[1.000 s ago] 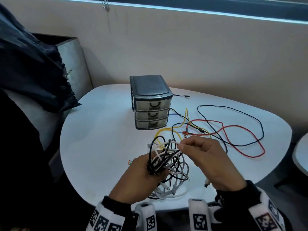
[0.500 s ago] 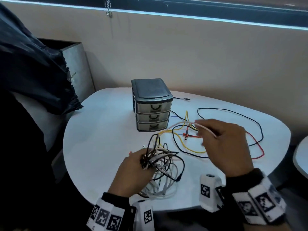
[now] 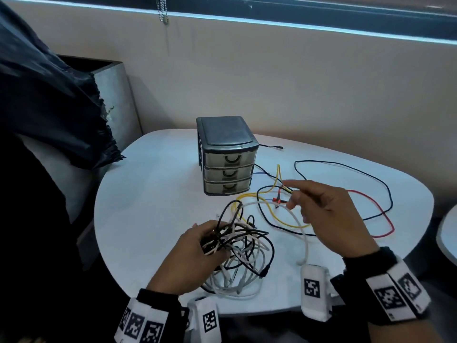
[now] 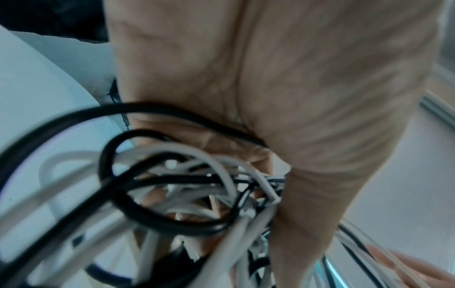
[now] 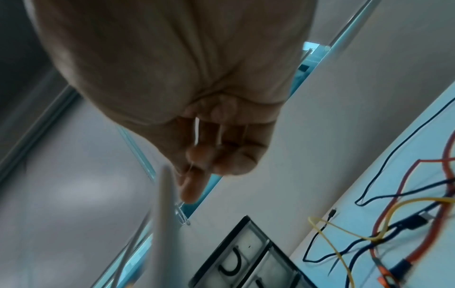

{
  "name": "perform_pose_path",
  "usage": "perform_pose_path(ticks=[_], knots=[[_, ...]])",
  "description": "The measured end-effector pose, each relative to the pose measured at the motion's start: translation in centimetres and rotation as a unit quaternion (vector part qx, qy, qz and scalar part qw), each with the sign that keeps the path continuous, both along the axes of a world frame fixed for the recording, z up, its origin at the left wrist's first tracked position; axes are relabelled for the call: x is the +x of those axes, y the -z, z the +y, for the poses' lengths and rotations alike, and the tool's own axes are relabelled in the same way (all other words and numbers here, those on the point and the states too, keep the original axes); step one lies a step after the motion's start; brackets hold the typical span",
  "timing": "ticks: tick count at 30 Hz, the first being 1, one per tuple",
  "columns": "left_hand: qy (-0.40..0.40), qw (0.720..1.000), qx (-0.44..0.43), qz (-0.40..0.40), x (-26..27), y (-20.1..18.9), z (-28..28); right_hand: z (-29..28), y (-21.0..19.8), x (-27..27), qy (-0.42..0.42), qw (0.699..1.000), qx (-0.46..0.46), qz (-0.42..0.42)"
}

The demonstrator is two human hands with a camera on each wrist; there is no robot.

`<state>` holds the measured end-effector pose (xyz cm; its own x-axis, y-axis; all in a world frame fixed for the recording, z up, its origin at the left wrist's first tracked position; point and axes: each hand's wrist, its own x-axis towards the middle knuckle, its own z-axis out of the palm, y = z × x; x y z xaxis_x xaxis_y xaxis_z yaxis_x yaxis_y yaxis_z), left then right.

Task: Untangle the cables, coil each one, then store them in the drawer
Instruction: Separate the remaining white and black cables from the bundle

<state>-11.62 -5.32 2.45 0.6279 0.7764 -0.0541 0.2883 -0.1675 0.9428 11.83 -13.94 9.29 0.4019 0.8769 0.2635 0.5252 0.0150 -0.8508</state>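
On a rounded white table (image 3: 153, 194) by a beige wall (image 3: 272, 82), the left hand (image 3: 190, 258) grips tangled cables (image 3: 242, 246); the right hand (image 3: 331, 219) spreads loosely.

Beige wall (image 3: 272, 78), window ledge (image 3: 321, 28) above.

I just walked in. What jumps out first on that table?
A knot of black and white cables, gripped by the left hand at the table's near edge. The right hand hovers over loose red, yellow and black wires to the right. Behind stands a small three-drawer box, all drawers closed.
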Motion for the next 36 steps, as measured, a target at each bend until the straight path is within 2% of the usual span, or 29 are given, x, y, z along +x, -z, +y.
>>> perform_pose_path(ticks=[8, 14, 19, 24, 28, 36], knots=[[-0.025, 0.999, -0.017, -0.037, 0.0, 0.2, 0.2, 0.6, 2.2, -1.6, -0.072, 0.993, -0.092, -0.005], [-0.04, 0.995, -0.063, -0.058, 0.1, 0.7, 0.5, 0.3, 2.4, -1.5, -0.015, 0.995, 0.025, 0.099], [-0.027, 0.997, -0.047, -0.05, 0.5, 0.4, 0.1, 0.6, 2.2, -1.2, -0.046, 0.999, 0.008, 0.024], [-0.023, 0.997, -0.038, -0.06, 0.9, 0.3, -0.5, 1.5, 1.8, -0.9, -0.038, 0.996, -0.004, -0.077], [-0.023, 0.991, -0.083, -0.099, 1.1, 0.2, -0.7, 2.6, 1.0, -1.7, -0.042, 0.982, -0.008, -0.185], [-0.021, 0.98, -0.145, -0.138, 0.6, 0.3, -0.7, 4.8, -1.6, -2.0, -0.103, 0.95, -0.079, -0.285]])
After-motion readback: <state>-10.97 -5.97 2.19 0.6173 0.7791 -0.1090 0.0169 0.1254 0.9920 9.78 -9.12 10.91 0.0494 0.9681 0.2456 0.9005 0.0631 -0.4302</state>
